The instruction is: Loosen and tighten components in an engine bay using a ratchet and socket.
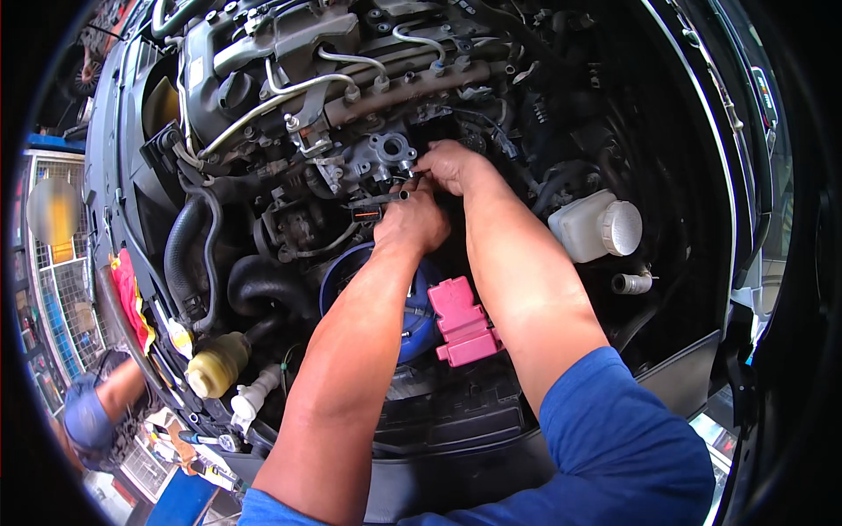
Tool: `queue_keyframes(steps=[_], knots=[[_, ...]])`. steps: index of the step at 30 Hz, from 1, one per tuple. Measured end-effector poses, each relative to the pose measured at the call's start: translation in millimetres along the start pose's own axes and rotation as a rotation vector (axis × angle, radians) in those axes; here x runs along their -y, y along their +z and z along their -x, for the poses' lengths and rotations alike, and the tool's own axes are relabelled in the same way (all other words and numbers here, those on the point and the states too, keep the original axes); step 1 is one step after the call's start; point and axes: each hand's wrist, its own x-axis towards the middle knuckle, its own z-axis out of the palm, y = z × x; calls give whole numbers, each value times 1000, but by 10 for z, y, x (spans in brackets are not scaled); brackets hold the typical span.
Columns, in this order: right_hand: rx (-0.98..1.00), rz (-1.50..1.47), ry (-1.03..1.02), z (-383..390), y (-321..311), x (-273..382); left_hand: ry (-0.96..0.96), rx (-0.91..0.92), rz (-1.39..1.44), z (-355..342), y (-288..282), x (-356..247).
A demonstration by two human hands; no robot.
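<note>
Both my arms reach into an engine bay, meeting at a grey metal housing with a round port. My left hand is bent just below the housing, beside a short dark tube and a black connector; its fingers are curled in, with whatever they hold out of sight. My right hand is against the housing's right side, thumb and fingers bent into a gap, their contents hidden. Under my forearms sit a blue round part and a pink plastic cover.
A white reservoir is at right, a yellowish reservoir lower left. Metal pipes and a rail span the upper engine. A red cloth and tools lie along the left edge, where another person's arm shows.
</note>
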Motion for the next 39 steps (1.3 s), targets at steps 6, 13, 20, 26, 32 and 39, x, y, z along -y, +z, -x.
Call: queue_keyframes(steps=[6,13,20,26,32,39], knots=[[-5,287,-196,-374,-214,-237,64,-53,-48,-22,30,-54],[-38,287,-48,-156,213,-9,-56,-11,38,81,-119,171],[-124,55,-116,-114,-231,-83,26,-26,103,46,39,-75],[-93,66,-58,-321,-260,-163,2,-29,76,-3,54,-46],[-43,129,-6,-99,-21,82,-24,-20,53,21,-31,36],[-98,134,-12,-82,20,30,-21,-23,51,54,-55,22]])
